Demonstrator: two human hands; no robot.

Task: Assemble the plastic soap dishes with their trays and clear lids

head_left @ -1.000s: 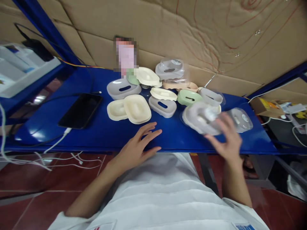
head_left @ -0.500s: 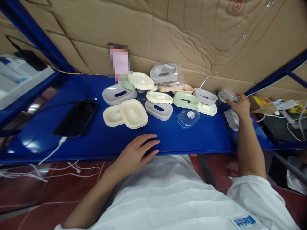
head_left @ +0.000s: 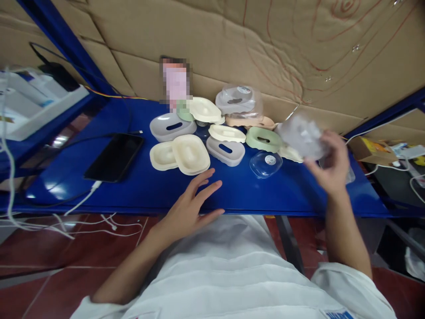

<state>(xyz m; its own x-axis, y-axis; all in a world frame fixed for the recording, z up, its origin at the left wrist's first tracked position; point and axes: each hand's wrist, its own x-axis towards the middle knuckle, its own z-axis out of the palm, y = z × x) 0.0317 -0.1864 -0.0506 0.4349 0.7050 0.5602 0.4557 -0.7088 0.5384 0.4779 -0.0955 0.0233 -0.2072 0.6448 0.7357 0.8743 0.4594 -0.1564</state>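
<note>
Here it is, the greyish, rounded, translucent-looking plastic piece [head_left: 300, 136], smeared by blur above the right part of the glossy blue table [head_left: 232, 190], just right of the pale green, slotted plastic dish [head_left: 263, 138]. We'd judge it light and fairly stiff, its thin plastic probably slick and easy to dent, so we'd favour the rim, thumb opposite fingers, no hard squeeze. And that's about our right hand [head_left: 332, 164]: gripping its right side, thumb low and fingers bent above, exact contact lost in the blur. The right forearm slants up over the front edge. Across to our left hand [head_left: 192, 201]: nothing held, fingers parted and loosely curved, pointing inward, just in front of the cream, rounded-square plastic dish [head_left: 191, 155]. Whether it rests on the table, we can't tell.
</note>
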